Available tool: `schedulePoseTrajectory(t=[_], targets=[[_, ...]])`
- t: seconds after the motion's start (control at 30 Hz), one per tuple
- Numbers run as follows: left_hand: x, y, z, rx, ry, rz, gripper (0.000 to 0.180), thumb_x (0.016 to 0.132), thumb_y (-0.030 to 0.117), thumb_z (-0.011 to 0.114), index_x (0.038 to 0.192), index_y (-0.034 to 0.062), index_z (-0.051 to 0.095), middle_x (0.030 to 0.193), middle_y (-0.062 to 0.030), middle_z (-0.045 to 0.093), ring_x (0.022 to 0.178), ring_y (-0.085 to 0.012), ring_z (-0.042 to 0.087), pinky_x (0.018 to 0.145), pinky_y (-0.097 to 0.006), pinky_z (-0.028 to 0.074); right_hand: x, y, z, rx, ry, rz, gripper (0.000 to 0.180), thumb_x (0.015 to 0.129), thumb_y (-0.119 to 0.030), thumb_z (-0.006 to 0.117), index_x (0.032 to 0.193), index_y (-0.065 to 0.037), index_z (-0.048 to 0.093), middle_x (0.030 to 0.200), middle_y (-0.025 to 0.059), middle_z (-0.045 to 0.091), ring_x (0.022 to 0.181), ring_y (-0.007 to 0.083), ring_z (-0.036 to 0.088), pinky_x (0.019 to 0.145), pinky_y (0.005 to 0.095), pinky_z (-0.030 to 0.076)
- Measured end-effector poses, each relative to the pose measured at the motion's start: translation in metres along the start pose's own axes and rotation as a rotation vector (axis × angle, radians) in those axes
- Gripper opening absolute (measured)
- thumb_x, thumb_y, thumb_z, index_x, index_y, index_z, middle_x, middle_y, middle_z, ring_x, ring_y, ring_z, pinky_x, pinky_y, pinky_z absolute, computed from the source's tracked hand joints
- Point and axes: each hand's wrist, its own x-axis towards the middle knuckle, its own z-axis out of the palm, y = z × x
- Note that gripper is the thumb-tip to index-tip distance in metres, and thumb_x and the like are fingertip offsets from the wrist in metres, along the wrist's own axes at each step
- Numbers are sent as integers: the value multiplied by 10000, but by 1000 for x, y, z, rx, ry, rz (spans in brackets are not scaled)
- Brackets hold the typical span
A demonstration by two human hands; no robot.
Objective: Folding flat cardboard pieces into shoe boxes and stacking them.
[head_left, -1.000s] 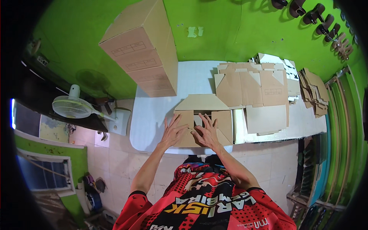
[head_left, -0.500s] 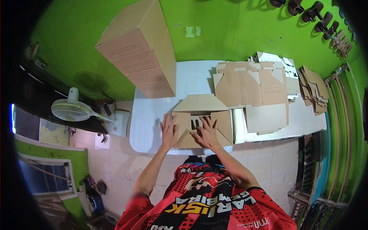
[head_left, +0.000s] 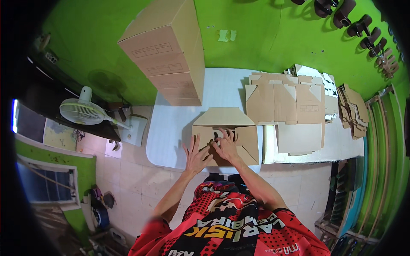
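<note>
A small brown cardboard box [head_left: 248, 147] stands before me on the white-covered table, its far lid flap [head_left: 224, 115] raised and its side flaps spread. My left hand [head_left: 197, 158] lies over the box's near left part with its fingers spread, their tips reaching toward the opening. Inside the opening, my right hand [head_left: 227, 149] has bent fingers held apart, close to the left fingertips. Something dark and pale shows in the box beneath the right fingers; its kind is mostly hidden.
A tall stack of closed cardboard boxes [head_left: 181, 64] rises at the table's back left. Flattened cardboard pieces [head_left: 284, 100] are piled to the right. A white fan [head_left: 83, 110] stands at left. Sandals [head_left: 341, 15] hang on the green wall.
My left hand has moved right, from the box's left side over its near left part. My right fingers have bent more within the opening. The view has shifted slightly.
</note>
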Motion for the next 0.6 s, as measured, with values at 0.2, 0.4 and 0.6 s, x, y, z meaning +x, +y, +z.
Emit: schedulePoseTrajectory(t=[0.2,0.4,0.6], targets=[[-1,0,4,-20,119,106,442,861,419,794,1240,191,783,1743,-152,197,1613,-379,134,1187,-774,-13,7,-7,12,-55,-73,149,554,940,-333,654,1447,-165,508,1069,139,773,1066,393,699,1082,669,286],[-13,-7,10,46,167,92,364,891,409,778,1183,193,807,1740,-138,213,1612,-364,151,1198,-762,-10,12,-15,-11,497,-115,170,566,937,-180,693,1454,-109,475,974,137,788,942,261,756,971,458,478],[-11,-9,10,-16,186,32,367,902,410,772,1210,211,799,1713,-125,295,1599,-357,200,1198,-763,-4,8,-6,-8,718,-22,48,411,955,-115,710,1346,-84,588,952,149,782,844,248,753,755,343,569]])
